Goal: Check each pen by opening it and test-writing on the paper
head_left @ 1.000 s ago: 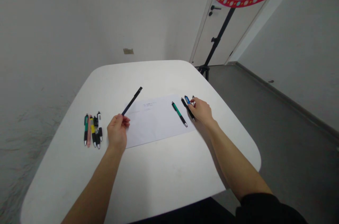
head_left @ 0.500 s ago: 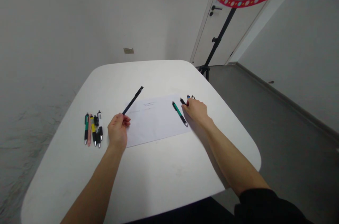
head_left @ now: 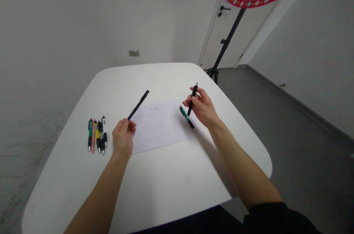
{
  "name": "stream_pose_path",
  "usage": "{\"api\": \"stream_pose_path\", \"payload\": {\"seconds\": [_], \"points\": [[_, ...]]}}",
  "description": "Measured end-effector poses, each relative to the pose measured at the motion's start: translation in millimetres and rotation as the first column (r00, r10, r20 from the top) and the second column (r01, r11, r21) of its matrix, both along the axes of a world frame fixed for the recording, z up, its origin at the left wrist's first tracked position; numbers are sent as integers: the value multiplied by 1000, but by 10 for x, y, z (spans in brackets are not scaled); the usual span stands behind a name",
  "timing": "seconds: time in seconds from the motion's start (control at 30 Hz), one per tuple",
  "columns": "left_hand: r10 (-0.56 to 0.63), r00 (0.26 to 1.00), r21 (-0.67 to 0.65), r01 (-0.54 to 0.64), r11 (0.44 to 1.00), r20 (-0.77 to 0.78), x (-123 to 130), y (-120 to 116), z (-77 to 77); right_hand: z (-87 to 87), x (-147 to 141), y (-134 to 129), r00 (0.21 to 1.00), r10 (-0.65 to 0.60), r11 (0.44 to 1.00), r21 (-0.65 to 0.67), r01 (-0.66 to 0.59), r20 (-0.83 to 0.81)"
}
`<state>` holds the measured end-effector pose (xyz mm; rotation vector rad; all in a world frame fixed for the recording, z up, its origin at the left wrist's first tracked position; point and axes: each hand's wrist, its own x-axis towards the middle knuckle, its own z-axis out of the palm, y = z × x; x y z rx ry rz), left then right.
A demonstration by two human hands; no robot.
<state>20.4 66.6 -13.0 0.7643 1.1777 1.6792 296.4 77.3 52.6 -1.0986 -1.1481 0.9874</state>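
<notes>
I've got the left hand (head_left: pixel 122 138) fingers holding the low end of the long pen (head_left: pixel 138 105), pointing to 1 o'clock; end grip probably to keep its barrel free. Right hand (head_left: pixel 203 108), at the paper's (head_left: pixel 157 134) 2 o'clock: fingers pinch the short pen (head_left: pixel 193 99) steeply tilted, raised off the desk (head_left: pixel 166 182), thumb on barrel, likely for control. Green pen (head_left: pixel 190 123) lies just below it, 3 o'clock. Pen row (head_left: pixel 97 136) at 9 o'clock, roughly parallel, presumably for tidiness.
</notes>
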Motion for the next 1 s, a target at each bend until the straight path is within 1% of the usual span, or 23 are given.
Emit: {"api": "stream_pose_path", "payload": {"seconds": [0.07,0.13,0.27,0.37,0.43,0.5,0.57,0.63,0.7,0.73,0.77,0.8,0.87,0.93,1.0], "points": [[-4,1000,3,4,1000,-6,-1,0,-3,65,-119,0,984,5,1000,-17,-9,-178],[-10,1000,3,10,1000,-10,-3,-1,-2,82,-204,18,962,27,998,-55,-43,-272],[-14,1000,0,14,1000,-2,-6,-6,8,-4,-286,99,916,65,985,-120,-122,-396],[-9,1000,-1,9,1000,3,-5,-9,12,-76,-331,160,863,33,976,-170,-137,-504],[-9,1000,-1,9,1000,6,-4,-11,13,-97,-370,190,830,12,979,-164,-125,-558],[-12,1000,-2,12,1000,19,-4,-13,14,-104,-415,222,819,16,985,-133,-113,-574],[-10,999,-5,10,1000,33,-3,-14,15,-115,-465,264,829,5,987,-130,-94,-559],[-6,999,-7,6,1000,36,-3,-12,14,-146,-522,313,837,-50,986,-162,-46,-545],[-5,1000,-8,6,1000,28,-3,-9,12,-208,-581,359,830,-110,984,-175,16,-546],[-7,1000,-8,7,1000,21,-3,-7,10,-249,-609,376,837,-116,985,-168,30,-534],[-7,1000,-8,7,1000,16,-4,-5,10,-295,-635,387,863,-101,986,-166,20,-495],[-5,1000,-8,5,1000,13,-4,-4,9,-344,-659,394,898,-107,981,-193,24,-428],[-3,1000,-10,3,1000,15,-6,-2,11,-443,-698,394,960,-61,974,-225,-2,-272],[-4,1000,-13,4,1000,22,-7,-1,15,-529,-723,385,991,-5,982,-186,-20,-133],[-5,1000,-15,5,1000,28,-7,-1,18,-593,-736,374,1000,-19,990,-138,17,-14]]}}
